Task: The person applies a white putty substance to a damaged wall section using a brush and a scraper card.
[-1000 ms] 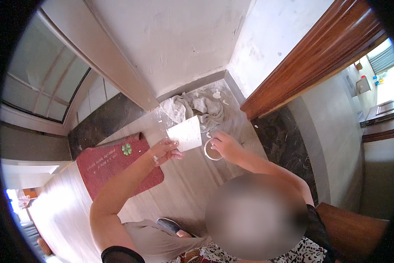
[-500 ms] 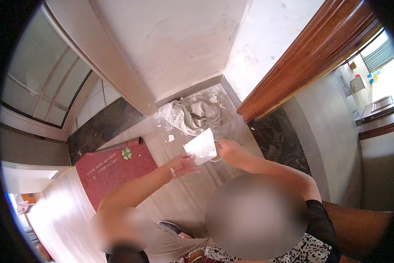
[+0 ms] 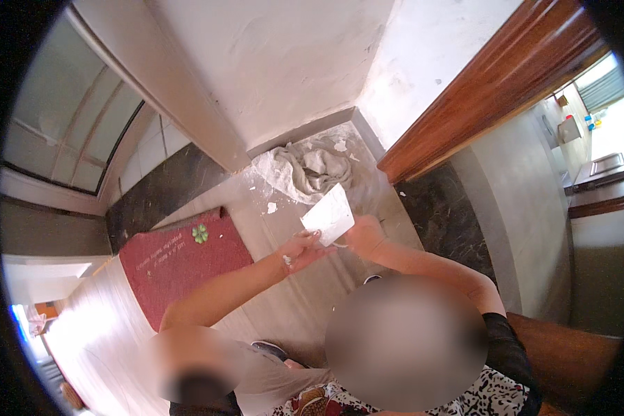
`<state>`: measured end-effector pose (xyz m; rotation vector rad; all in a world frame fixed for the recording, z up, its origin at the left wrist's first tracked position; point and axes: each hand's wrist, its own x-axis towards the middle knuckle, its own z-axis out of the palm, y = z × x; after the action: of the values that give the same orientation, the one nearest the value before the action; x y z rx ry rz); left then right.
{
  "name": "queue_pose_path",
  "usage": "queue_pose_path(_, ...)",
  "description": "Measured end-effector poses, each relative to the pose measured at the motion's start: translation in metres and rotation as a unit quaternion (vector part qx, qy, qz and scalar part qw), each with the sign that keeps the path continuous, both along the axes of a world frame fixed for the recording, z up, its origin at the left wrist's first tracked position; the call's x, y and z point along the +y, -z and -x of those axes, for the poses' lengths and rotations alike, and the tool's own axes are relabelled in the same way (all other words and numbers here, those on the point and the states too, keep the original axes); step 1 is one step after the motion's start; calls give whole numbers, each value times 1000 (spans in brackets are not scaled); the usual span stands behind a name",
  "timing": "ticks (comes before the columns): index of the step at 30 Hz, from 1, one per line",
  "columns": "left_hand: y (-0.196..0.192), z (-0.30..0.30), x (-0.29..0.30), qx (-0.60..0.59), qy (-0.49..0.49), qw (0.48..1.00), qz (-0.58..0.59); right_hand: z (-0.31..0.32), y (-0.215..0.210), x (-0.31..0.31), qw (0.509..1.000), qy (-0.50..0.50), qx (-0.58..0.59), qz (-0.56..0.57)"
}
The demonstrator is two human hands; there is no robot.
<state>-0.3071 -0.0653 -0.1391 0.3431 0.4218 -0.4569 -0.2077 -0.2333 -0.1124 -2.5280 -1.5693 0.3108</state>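
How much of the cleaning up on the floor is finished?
Partly done, it seems. A crumpled grey cloth lies in the corner with white bits around it, and some white crumbs dot the floor by the red mat. In hand: a white flat sheet, held by the right hand with the left hand touching its edge. Left: the cloth and the crumbs are not yet picked up.
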Motion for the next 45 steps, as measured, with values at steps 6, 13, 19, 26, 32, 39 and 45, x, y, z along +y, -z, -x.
queue_pose_path(6, 3, -1, 4, 3, -23, 999, 33, -9, -10, -2, 988, 134, 27, -67)
queue_pose_path(13, 18, 3, 1, -4, -26, 999, 42, 4, 11, -3, 964, 204, 74, -156)
queue_pose_path(19, 18, -3, 7, 5, -25, 999, 39, 4, -4, -16, 918, 289, 162, -219)
queue_pose_path(26, 7, -12, 28, 9, -23, 1000, 5, 0, 6, -34, 862, 382, 207, -262)
queue_pose_path(32, 21, -2, 63, 2, -21, 997, -81, 9, 14, -51, 698, 488, 412, -324)
queue_pose_path(39, 30, -1, 83, 9, -20, 977, -214, 8, 12, -62, 582, 528, 529, -320)
queue_pose_path(45, 24, -6, 89, -27, 22, 960, -276, 7, 0, -69, 509, 519, 598, -339)
